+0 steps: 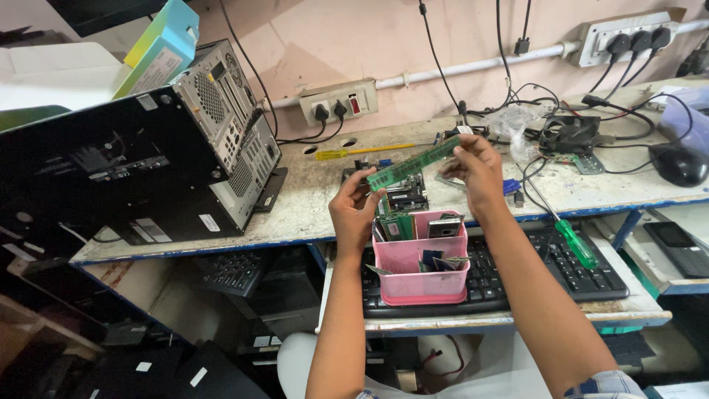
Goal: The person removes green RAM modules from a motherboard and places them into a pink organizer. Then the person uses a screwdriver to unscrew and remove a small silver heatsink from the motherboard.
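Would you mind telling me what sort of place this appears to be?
Probably a computer repair workshop: a desktop tower lies on the worn bench, both hands hold a green memory module, and a pink box holds more parts.

To my left a black computer case (pixel 148 148) lies on the worn bench (pixel 310 207). A yellow screwdriver (pixel 362 151) rests near the wall sockets (pixel 338 100); a green-handled one (pixel 572 240) lies across my black keyboard (pixel 546 270). A mouse (pixel 679 164) sits far right, beside a cooling fan (pixel 569 133).

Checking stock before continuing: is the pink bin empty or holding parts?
Holding parts: the pink bin has green memory sticks and other components standing inside.
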